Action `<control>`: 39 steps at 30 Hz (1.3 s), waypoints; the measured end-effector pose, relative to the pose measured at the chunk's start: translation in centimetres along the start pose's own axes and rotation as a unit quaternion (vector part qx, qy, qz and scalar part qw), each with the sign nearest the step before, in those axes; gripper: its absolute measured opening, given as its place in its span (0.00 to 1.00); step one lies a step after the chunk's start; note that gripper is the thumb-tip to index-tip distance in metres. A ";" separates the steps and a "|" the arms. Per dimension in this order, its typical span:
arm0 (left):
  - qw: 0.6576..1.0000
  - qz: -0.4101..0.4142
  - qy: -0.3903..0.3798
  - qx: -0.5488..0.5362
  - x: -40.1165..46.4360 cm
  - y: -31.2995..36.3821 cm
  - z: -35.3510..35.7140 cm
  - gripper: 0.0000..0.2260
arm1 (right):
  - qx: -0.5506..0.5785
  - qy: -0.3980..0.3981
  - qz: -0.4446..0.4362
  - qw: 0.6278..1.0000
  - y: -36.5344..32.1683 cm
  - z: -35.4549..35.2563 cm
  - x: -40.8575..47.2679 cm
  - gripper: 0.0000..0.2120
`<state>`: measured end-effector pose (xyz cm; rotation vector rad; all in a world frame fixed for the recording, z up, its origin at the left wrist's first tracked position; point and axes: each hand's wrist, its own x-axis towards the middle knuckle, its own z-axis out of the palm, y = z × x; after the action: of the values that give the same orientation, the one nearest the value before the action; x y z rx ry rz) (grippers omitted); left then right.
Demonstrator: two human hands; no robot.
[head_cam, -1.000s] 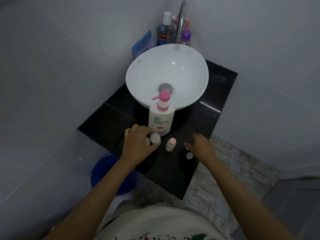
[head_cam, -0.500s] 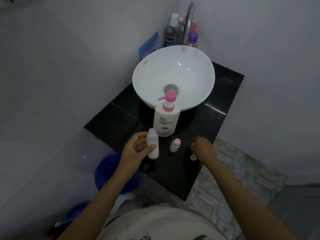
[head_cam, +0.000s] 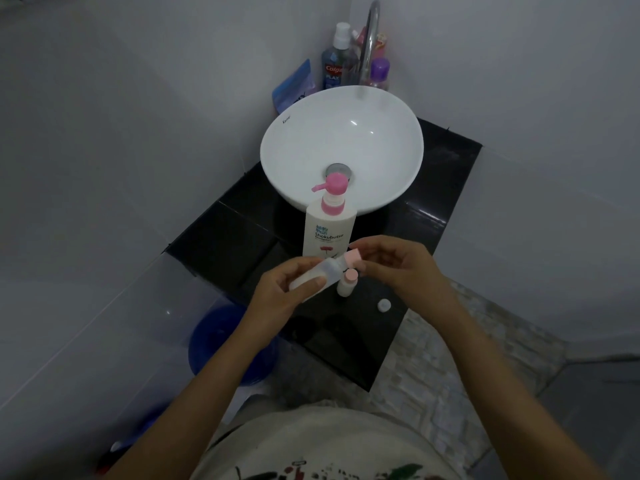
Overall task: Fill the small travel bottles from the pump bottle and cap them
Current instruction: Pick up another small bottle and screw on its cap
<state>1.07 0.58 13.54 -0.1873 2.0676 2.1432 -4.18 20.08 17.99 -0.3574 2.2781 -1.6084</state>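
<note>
A white pump bottle (head_cam: 329, 233) with a pink pump head stands on the black counter (head_cam: 242, 237) in front of the basin. My left hand (head_cam: 284, 292) holds a small translucent travel bottle (head_cam: 320, 274) tilted, neck pointing right. My right hand (head_cam: 398, 268) pinches a pale pink cap (head_cam: 355, 258) right at that bottle's neck. A second small travel bottle (head_cam: 347, 282) with a pink cap stands upright on the counter just below my hands. A loose white cap (head_cam: 384, 305) lies on the counter to the right.
A white bowl basin (head_cam: 301, 140) sits at the counter's back, with a chrome tap (head_cam: 370, 39), a mouthwash bottle (head_cam: 334, 64), a purple-capped bottle (head_cam: 380, 72) and a blue pouch (head_cam: 294, 86) behind it. A blue bucket (head_cam: 214, 341) stands on the floor at lower left.
My left hand lifted the small bottle off the counter and tilted it. My right hand rose from the counter's right side with a pink cap and met the bottle's neck.
</note>
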 end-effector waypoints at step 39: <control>0.999 0.034 0.004 0.036 -1.8 1.3 -0.4 0.12 | -0.065 -0.031 0.000 0.997 0.2 1.7 -1.0 0.08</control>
<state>2.56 0.11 15.16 -0.1194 2.1818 2.1043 -2.59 19.12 17.38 -0.4330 2.3426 -1.4318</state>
